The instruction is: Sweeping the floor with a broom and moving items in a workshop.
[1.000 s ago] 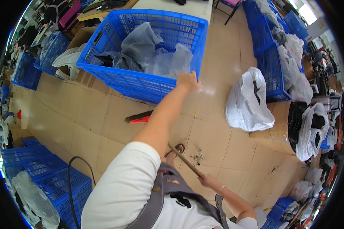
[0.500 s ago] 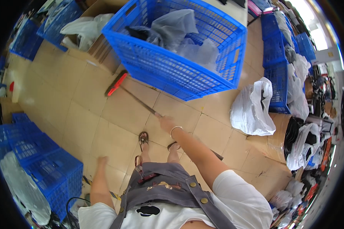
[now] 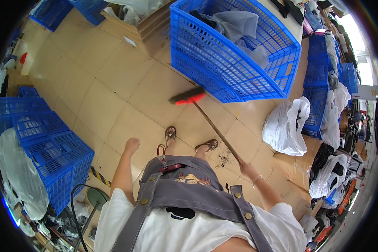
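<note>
A long-handled broom (image 3: 216, 128) is in my right hand (image 3: 248, 169), its fingers wrapped round the upper part of the brown handle. The broom's red and dark bristle head (image 3: 188, 96) lies on the tiled floor, close by the lower front edge of a big blue plastic crate (image 3: 235, 63). My left hand (image 3: 132, 145) hangs over the floor to the left, fingers curled in, with nothing visible in it. A small patch of dark, stringy debris (image 3: 224, 159) lies on the tiles between my right foot and my right hand.
The blue crate holds translucent plastic bags (image 3: 239, 25). A cardboard box (image 3: 143, 35) stands to its left. Blue crates (image 3: 59, 155) are stacked at left, near a fan-like round green object (image 3: 97, 196). On the right, a white plastic bag (image 3: 283, 126) sits beside a carton (image 3: 298, 164).
My right hand has come back toward me and to the right with the broom. Its head has shifted right across the tiles and turned. My left hand has risen forward; my view has turned left.
</note>
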`<state>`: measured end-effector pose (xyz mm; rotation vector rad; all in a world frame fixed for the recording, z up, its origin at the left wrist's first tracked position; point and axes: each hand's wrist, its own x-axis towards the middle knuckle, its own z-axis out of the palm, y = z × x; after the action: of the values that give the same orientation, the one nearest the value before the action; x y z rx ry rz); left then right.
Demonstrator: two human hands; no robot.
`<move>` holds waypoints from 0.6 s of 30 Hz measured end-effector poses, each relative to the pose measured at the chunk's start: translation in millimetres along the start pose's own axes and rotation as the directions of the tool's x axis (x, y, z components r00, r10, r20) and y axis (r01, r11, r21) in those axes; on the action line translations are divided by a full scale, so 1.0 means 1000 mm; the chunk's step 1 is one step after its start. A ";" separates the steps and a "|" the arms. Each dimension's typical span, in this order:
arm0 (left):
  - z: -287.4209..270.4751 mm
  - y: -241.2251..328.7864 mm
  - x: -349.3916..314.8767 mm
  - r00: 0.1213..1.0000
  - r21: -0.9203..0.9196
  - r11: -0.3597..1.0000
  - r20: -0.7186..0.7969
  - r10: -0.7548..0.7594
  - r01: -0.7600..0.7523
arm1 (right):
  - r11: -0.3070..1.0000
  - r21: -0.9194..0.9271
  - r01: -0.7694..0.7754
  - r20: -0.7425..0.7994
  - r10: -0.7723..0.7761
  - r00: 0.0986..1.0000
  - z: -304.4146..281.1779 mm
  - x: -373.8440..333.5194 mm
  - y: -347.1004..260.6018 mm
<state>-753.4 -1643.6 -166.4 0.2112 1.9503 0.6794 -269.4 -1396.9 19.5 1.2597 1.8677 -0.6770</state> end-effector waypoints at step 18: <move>0.002 0.009 -0.034 0.871 0.447 0.847 0.246 -0.424 0.286 | 0.695 0.697 -0.176 -0.255 0.470 0.845 0.111 -0.107 0.058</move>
<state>-737.5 -1649.7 -135.6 0.1858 1.7072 -0.0174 -159.0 -1516.3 45.5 2.3060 1.6806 -0.9592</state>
